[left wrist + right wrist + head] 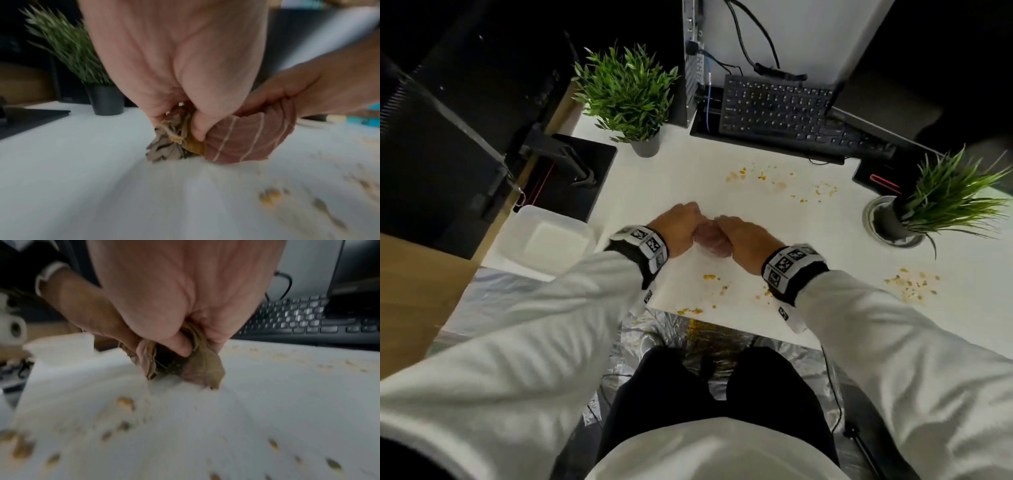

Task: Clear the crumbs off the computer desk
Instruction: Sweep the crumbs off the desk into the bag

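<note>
A bunched pink striped cloth [710, 236] [242, 142] [197, 368] lies on the middle of the white desk [661, 178]. My left hand [676, 228] [185, 104] grips its left end, and my right hand [743, 238] [185, 340] grips its right end; both sets of fingers are curled round it. Yellow crumbs [710, 277] lie near the front edge, more crumbs [912, 284] at the right, and others [762, 176] with smears lie in front of the keyboard. Crumbs [125, 402] show blurred under my right wrist.
A black keyboard [780, 106] sits at the back. Potted plants stand at back left [630, 92] and right [928, 205]. A white plastic container [548, 240] is at the desk's left edge, a black monitor base [575, 171] behind it. Foil with fallen crumbs [709, 335] covers the floor.
</note>
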